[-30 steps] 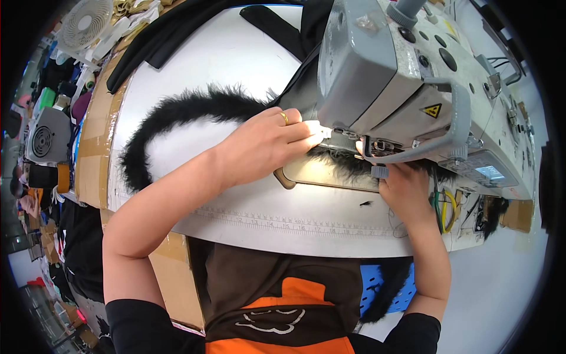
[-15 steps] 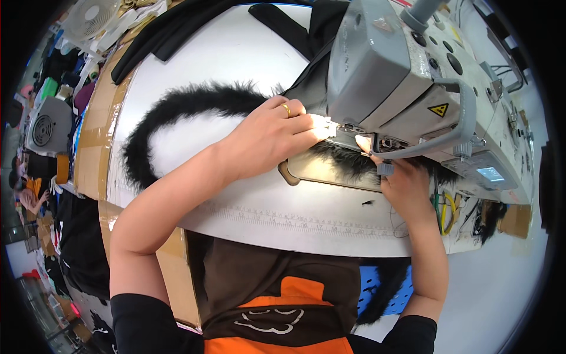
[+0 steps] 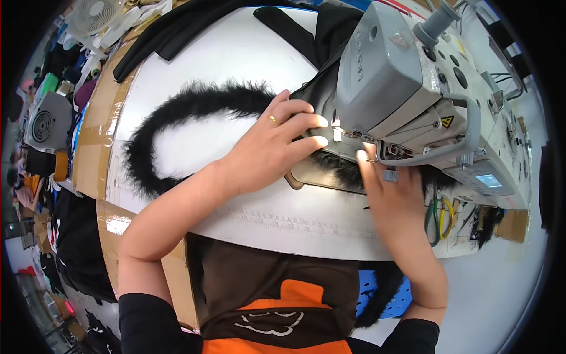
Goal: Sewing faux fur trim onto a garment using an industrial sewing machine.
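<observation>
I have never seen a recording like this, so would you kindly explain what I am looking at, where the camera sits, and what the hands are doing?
The picture comes from a wide fisheye camera worn on the person's head, looking down at their own hands, so straight edges bend near the rim. The large grey machine is an industrial sewing machine standing on a white table. A long strip of black fur trim curves across the table and runs in under the machine's head. The left hand, which wears a ring, lies flat on the fur and black fabric and presses them toward the needle area. The right hand rests on the material just below the machine's head, its fingers up by the foot. Neither hand grips anything; both press and steer. A white fan stands at the far left.
</observation>
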`<state>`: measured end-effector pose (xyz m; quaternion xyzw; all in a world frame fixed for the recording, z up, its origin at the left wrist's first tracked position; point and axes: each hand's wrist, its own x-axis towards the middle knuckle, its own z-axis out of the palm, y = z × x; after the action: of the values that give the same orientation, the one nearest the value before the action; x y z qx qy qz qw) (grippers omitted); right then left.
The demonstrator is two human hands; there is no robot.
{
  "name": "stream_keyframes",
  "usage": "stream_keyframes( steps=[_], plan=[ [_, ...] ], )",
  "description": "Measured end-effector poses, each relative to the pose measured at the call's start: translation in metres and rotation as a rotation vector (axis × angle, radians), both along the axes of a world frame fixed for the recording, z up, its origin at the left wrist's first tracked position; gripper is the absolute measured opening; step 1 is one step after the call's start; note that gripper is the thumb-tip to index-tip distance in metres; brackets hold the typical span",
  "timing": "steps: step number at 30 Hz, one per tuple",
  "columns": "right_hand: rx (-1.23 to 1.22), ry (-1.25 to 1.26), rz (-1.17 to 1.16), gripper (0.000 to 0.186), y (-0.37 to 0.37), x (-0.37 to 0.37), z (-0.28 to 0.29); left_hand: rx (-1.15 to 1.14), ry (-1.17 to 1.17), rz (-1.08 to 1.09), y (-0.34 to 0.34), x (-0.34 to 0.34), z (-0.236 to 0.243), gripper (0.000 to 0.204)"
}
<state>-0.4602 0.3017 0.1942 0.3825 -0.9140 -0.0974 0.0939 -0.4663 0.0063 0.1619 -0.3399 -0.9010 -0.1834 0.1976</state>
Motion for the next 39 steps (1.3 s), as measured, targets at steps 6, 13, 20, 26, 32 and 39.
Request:
stream_keyframes(
  steps=[6, 13, 20, 26, 32, 39],
  plan=[
    [-0.125, -0.149, 0.043, 0.054, -0.01, -0.02, -0.011, 0.073, -0.109, 0.119, -0.017, -0.009, 0.001, 0.057],
    [-0.269, -0.245, 0.102, 0.053, 0.007, -0.032, -0.021, -0.368, -0.132, 0.211, -0.015, 0.024, 0.018, 0.05],
    [-0.31, -0.374, 0.017, 0.054, 0.016, -0.036, -0.026, -0.388, 0.137, 0.086, -0.006, 0.008, 0.027, 0.039],
    [-0.241, -0.364, -0.032, 0.054, 0.014, -0.038, -0.04, -0.186, 0.12, -0.177, -0.002, -0.005, 0.009, 0.028],
    [-0.233, -0.338, -0.024, 0.046, 0.015, -0.033, -0.034, -0.244, 0.081, -0.098, -0.011, -0.008, 0.012, 0.028],
    [-0.201, -0.135, 0.049, 0.042, 0.02, -0.029, -0.031, -0.269, 0.148, -0.082, -0.002, -0.005, 0.005, 0.028]
  ],
)
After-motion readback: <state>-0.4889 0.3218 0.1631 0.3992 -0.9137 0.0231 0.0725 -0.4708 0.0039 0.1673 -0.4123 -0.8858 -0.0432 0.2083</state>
